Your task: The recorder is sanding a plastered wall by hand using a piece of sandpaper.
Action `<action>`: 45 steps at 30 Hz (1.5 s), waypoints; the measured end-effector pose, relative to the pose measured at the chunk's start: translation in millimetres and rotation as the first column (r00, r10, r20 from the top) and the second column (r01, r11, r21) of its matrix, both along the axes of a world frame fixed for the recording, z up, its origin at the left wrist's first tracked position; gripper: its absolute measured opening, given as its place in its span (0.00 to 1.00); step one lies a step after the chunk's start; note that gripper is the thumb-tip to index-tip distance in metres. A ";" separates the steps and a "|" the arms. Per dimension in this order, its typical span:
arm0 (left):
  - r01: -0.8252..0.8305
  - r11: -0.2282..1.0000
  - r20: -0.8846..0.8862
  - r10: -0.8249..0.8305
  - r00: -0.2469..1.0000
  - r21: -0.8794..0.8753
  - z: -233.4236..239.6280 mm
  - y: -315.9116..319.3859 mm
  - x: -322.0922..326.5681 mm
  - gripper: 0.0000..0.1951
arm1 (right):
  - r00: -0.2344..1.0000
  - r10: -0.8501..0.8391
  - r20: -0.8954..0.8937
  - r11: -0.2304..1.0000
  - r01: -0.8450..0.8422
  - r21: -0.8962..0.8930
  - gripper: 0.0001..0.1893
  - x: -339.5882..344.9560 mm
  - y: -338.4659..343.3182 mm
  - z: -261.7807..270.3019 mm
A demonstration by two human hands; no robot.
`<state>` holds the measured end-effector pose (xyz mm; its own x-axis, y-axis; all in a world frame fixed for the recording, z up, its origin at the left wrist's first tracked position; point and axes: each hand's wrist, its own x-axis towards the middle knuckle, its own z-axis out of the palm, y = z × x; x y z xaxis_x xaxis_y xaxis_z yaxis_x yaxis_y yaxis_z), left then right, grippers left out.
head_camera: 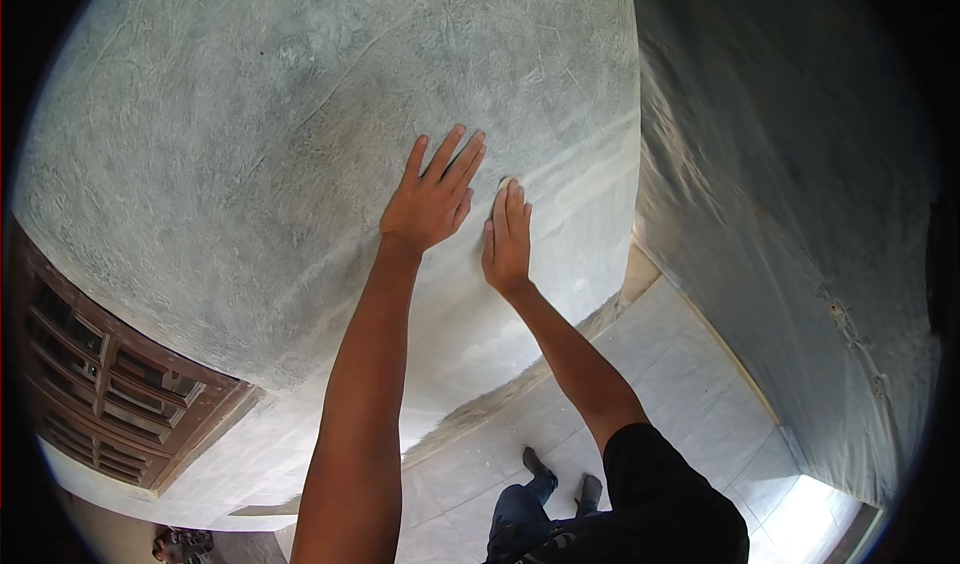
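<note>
A grey plastered wall (330,99) with a rough, trowelled surface fills most of the view before me. My left hand (429,193) lies against it, palm down, fingers apart, holding nothing. To its right and a little lower, my right hand (510,238) presses a small pale flat piece (508,182) to the wall. Only the edge of that piece shows above the fingertips; the rest is hidden, so I cannot tell its material. A paler, smoother band (555,223) of plaster runs beside and below my right hand.
A brown wooden window frame (112,369) with panes is set in the wall at left. Another grey wall (750,189) meets this one at a right-hand corner. Large grey tiles (675,354) cover the floor below. A blurred dark object (182,544) stands far off at lower left.
</note>
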<state>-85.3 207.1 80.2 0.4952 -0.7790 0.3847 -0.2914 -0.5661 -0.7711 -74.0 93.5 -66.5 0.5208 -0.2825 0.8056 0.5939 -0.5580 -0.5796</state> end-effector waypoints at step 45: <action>-0.004 1.000 -0.009 0.004 1.000 -0.019 0.3 -4.2 2.9 0.30 | 0.998 0.054 0.009 0.998 -0.054 -0.028 0.31 -1.0 0.8 23.7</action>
